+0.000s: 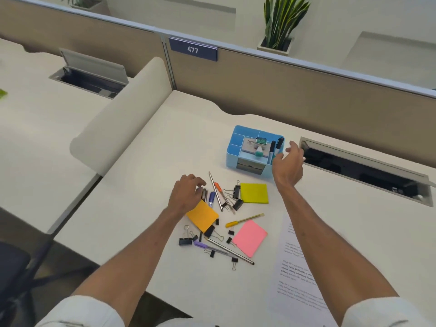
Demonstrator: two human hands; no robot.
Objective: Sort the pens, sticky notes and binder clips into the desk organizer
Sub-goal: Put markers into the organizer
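A blue desk organizer (230, 159) stands at the back of the desk, with two dark pens (272, 148) upright in its right compartment. My right hand (289, 165) hovers open just right of it, holding nothing. In front lies a scattered pile: yellow sticky notes (254, 193), orange sticky notes (203, 215), pink sticky notes (250, 237), several black binder clips (185, 241), a blue marker (211, 198), a yellow pen (243, 219) and a silver pen (232, 252). My left hand (187, 193) is at the pile's left edge, pinching the top of a black pen (204, 195) that lies on the desk.
A printed sheet of paper (297, 267) lies to the right of the pile. An open cable tray (363, 171) is sunk into the desk behind my right hand. A rounded beige divider (122, 114) borders the desk's left side. A dark chair (11, 263) is at the lower left.
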